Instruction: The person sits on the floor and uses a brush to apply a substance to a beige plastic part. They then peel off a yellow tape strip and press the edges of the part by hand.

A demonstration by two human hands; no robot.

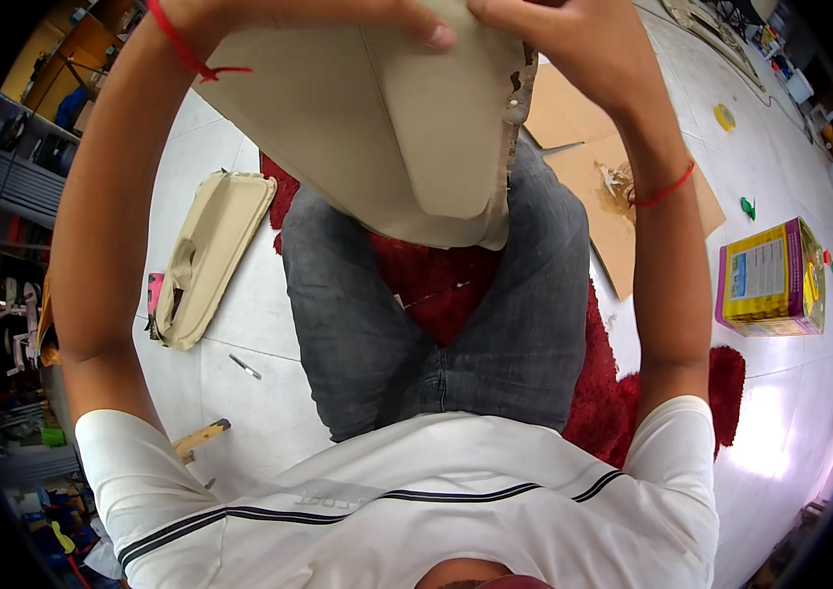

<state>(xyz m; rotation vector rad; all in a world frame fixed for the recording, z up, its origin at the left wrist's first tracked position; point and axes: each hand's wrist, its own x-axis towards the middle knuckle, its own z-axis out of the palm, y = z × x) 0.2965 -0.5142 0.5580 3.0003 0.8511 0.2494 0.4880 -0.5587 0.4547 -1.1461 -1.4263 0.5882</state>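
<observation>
Up at the top of the frame, the left hand (269,15) and right hand (573,44) are both gripping a big beige panel (387,128) above the knees. Another beige panel (208,253) is lying on the floor (260,294) at middle left.

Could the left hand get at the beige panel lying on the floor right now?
Probably not at once: the left hand grips the raised beige panel with the right hand. The floor panel lies unobstructed on that side, though.
</observation>
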